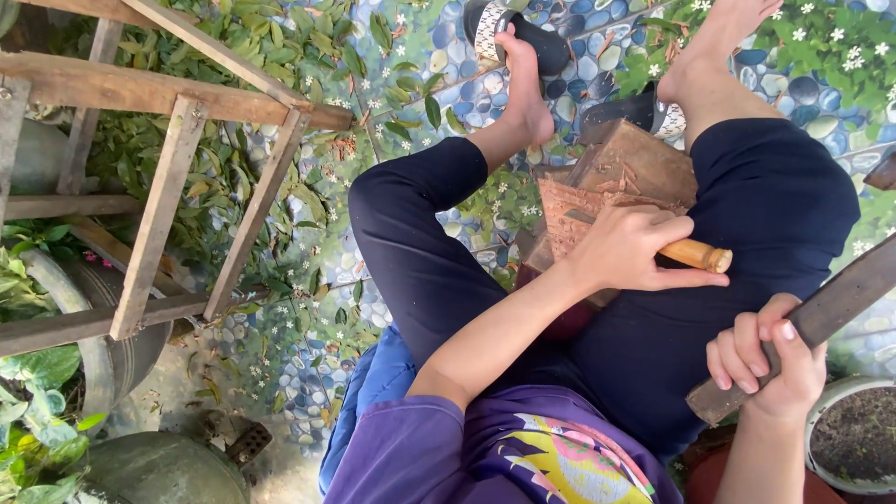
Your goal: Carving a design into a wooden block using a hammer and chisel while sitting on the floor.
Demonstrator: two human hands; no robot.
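Head view: pebble-patterned floor (597, 56), scattered leaves (280, 47)

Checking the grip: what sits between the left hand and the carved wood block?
In the head view, the left hand grips a wooden-handled chisel whose far end meets the carved wood block; nothing else between.

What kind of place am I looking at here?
Probably an outdoor garden or courtyard: pebble-pattern paving, leafy plants and a soil-filled pot. The left hand grips a wooden-handled tool on a carved wood block.
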